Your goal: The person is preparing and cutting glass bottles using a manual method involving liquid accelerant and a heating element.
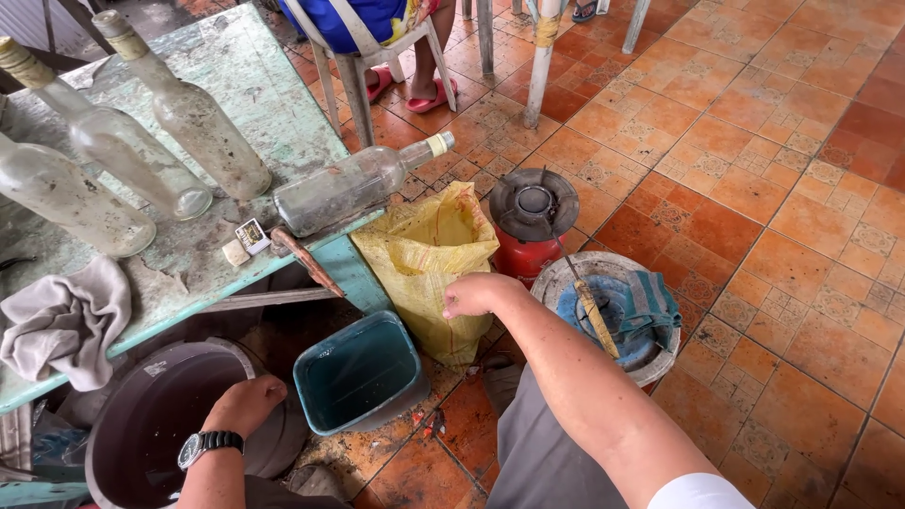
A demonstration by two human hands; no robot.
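My left hand (247, 401), with a black wristwatch, grips the rim of a dark round basin (141, 424) that holds water. My right hand (471, 294) pinches the edge of an open yellow woven sack (424, 254) standing on the tiled floor. Between the two sits a teal square plastic bin (363, 372) filled with water.
A worn green table (273, 104) holds three upright glass bottles (198, 123), one lying bottle (349, 187), a matchbox (252, 236) and a grey cloth (66, 320). A red gas stove (533, 221) and a cloth-filled bowl (613, 306) stand right. A seated person's feet (429, 94) are behind.
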